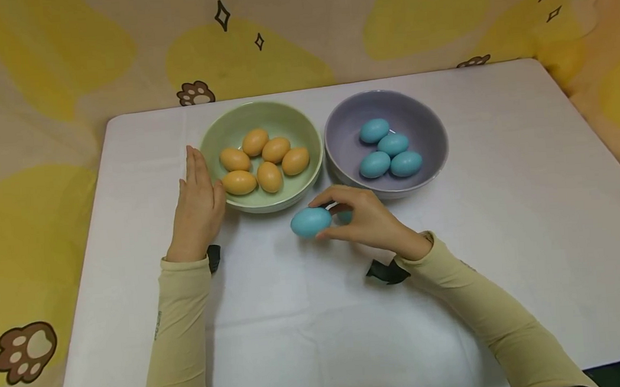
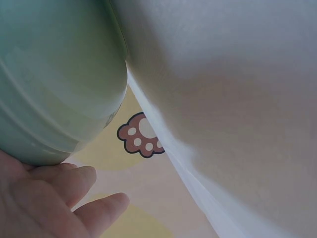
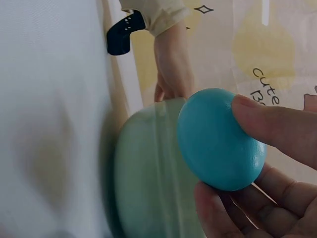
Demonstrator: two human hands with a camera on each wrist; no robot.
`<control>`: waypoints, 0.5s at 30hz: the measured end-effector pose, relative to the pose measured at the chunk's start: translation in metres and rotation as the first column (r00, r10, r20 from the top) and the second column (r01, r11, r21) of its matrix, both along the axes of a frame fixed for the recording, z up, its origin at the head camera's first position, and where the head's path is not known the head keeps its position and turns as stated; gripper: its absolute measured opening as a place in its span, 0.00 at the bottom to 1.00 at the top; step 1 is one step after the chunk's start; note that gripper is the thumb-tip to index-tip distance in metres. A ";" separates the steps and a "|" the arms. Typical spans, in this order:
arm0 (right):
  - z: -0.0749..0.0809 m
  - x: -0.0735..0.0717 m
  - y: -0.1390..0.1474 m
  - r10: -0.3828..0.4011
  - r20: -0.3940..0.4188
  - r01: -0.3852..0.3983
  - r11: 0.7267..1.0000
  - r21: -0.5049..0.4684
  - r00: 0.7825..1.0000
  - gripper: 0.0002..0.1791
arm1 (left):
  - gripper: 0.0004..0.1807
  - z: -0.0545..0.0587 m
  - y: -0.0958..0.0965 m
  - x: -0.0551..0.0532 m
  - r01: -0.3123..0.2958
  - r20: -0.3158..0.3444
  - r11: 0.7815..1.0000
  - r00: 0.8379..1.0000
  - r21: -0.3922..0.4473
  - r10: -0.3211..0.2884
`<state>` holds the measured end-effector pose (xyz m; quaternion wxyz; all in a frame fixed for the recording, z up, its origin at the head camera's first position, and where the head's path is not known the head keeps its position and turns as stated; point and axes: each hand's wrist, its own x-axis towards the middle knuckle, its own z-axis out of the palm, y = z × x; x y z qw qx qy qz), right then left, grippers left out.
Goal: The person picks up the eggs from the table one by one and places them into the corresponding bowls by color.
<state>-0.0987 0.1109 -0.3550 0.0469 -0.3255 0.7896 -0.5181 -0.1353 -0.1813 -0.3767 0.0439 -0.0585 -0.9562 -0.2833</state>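
My right hand (image 1: 367, 219) pinches a blue egg (image 1: 310, 222) between thumb and fingers, in front of the two bowls. In the right wrist view the same egg (image 3: 220, 139) appears large between the thumb and fingertips. A bit of another blue egg (image 1: 345, 217) shows behind the right fingers; whether it touches the hand I cannot tell. With fingers extended, my left hand (image 1: 197, 203) rests against the left side of the green bowl (image 1: 268, 205). Several yellow eggs (image 1: 270, 177) lie inside that bowl. The purple bowl (image 1: 345, 117) beside it holds several blue eggs (image 1: 376, 164).
A white-covered table (image 1: 298, 348) carries everything. Both bowls stand near its back edge, close together. Behind and to the left hangs a yellow patterned cloth (image 1: 291, 58). Dark straps (image 1: 388, 271) show at the wrists.
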 end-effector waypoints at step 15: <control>0.017 -0.010 0.023 -0.104 0.006 0.104 0.989 -0.109 0.995 0.25 | 0.34 0.000 0.000 0.000 0.001 -0.002 1.000 1.000 0.001 -0.001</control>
